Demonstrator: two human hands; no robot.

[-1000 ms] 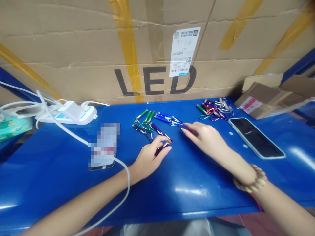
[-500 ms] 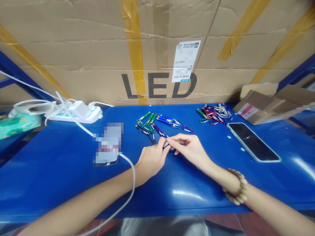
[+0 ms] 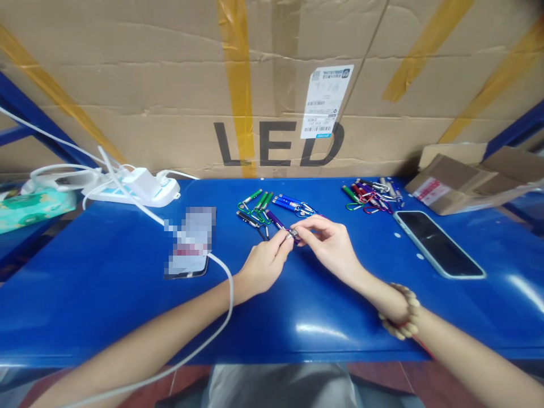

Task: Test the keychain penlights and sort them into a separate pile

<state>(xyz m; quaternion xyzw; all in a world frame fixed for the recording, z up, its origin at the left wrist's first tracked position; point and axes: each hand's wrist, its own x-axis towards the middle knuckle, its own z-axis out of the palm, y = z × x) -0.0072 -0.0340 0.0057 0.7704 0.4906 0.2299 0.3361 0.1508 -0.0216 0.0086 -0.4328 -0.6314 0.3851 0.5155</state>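
Observation:
My left hand (image 3: 266, 262) and my right hand (image 3: 331, 246) meet over the middle of the blue table (image 3: 340, 306), both with pinched fingers. Between their fingertips is a small keychain flashlight (image 3: 292, 234), purple with a silvery part, mostly covered by the fingers. Just beyond lies a purple keychain flashlight (image 3: 275, 219). Around it are a black one (image 3: 247, 219), several green ones (image 3: 262, 205) and several blue ones (image 3: 289, 204), with carabiner clips attached.
A mixed pile of keychain flashlights (image 3: 369, 195) lies at the back right, beside an open cardboard box (image 3: 450, 181) and a phone (image 3: 440, 243). At left are a blurred-out phone (image 3: 193, 238), a white cable (image 3: 232, 300) and a power strip (image 3: 164, 192). A large carton (image 3: 170, 113) stands behind.
Both hands have moved slightly away from me with the flashlight. The fingers have shifted on it, so a silvery part shows between them. The view has tilted a little.

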